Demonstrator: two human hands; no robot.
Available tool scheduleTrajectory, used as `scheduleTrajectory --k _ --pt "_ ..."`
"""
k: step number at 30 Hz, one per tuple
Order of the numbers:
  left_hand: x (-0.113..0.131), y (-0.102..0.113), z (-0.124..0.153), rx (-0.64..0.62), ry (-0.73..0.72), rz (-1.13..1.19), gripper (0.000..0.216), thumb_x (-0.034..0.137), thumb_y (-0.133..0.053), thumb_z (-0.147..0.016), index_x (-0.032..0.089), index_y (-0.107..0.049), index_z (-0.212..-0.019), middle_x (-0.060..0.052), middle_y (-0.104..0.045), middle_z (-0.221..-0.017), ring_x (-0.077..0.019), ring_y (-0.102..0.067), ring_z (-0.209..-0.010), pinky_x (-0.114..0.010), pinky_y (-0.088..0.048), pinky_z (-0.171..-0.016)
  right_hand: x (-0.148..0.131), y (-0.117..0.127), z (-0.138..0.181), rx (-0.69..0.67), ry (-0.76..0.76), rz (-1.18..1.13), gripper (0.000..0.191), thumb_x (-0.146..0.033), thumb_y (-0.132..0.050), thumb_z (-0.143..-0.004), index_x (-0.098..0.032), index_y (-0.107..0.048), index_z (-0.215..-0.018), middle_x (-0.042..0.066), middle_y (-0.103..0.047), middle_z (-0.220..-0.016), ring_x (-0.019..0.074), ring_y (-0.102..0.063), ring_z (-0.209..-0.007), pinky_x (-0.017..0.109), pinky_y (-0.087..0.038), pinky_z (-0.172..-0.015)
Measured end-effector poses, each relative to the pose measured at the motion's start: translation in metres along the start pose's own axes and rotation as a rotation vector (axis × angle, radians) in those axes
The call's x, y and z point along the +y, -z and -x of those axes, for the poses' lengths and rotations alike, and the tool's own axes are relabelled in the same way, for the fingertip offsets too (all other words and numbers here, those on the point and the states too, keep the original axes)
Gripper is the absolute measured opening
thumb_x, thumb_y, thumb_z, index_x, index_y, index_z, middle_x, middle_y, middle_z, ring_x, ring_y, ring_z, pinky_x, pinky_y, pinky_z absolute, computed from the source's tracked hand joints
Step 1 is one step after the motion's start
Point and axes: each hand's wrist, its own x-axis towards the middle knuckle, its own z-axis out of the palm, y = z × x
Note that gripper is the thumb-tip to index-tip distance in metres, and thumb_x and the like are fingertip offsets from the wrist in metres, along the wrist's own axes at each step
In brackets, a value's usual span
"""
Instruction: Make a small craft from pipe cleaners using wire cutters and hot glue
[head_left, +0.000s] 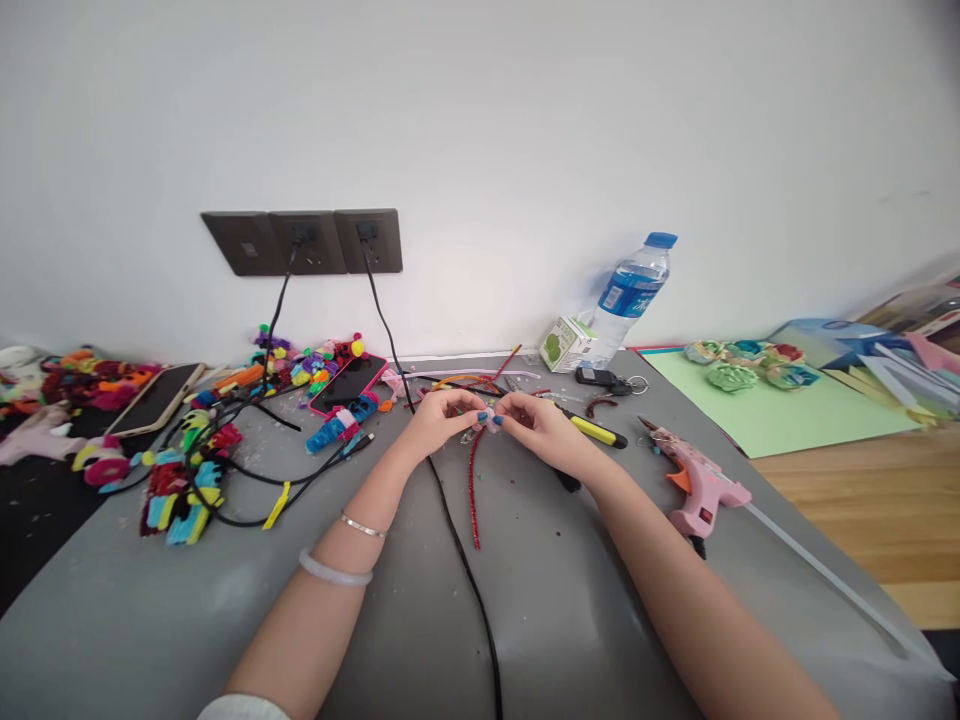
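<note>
At the middle of the grey table, my left hand (437, 424) and my right hand (551, 434) meet fingertip to fingertip. Both are closed in a pinch on a small pale pink fuzzy piece (491, 418), partly hidden by the fingers; it looks like bent pipe cleaner. Just below it a red glittery pipe cleaner (473, 490) runs down toward me; whether it joins the pink piece I cannot tell. Behind the hands lie more pipe cleaners (466, 380), orange and red. A yellow-and-black tool handle (598, 432) shows beside my right hand.
A pink glue gun (705, 490) with its glue stick lies at right. Behind stand a water bottle (634, 290) and a small carton (568, 344). Black cables (455, 540) cross the table. Pipe-cleaner figures (180, 490) and phones (159, 398) lie left; paper flowers (731, 377) rest on green paper.
</note>
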Motion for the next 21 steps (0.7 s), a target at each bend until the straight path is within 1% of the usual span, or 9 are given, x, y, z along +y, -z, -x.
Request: scheduleTrajectory --k 11,21 --pt "-0.0006 0.0003 -0.0002 0.000 0.001 0.006 0.031 0.040 -0.073 -0.077 0.011 -0.068 -0.086 -0.006 -0.069 -0.078 -0.0135 -0.062 -0.070 -0.024 -0.047 -0.065 0.0004 -0.0002 -0.0005 -0.006 0.003 0.010 0.016 -0.030 -0.052 -0.087 -0.018 -0.060 -0.083 0.001 -0.062 -0.075 0.0133 -0.048 -0.063 0.026 -0.036 -0.058" --pt "-0.0002 0.0000 -0.0006 -0.007 -0.010 0.005 0.028 0.039 -0.073 -0.078 0.012 -0.069 -0.084 -0.005 -0.069 -0.078 -0.0125 -0.061 -0.069 -0.024 -0.045 -0.063 0.0033 -0.0005 -0.0004 -0.004 0.012 -0.014 0.014 -0.030 -0.052 -0.087 -0.019 -0.060 -0.083 0.001 -0.063 -0.077 0.0142 -0.051 -0.065 0.026 -0.039 -0.059"
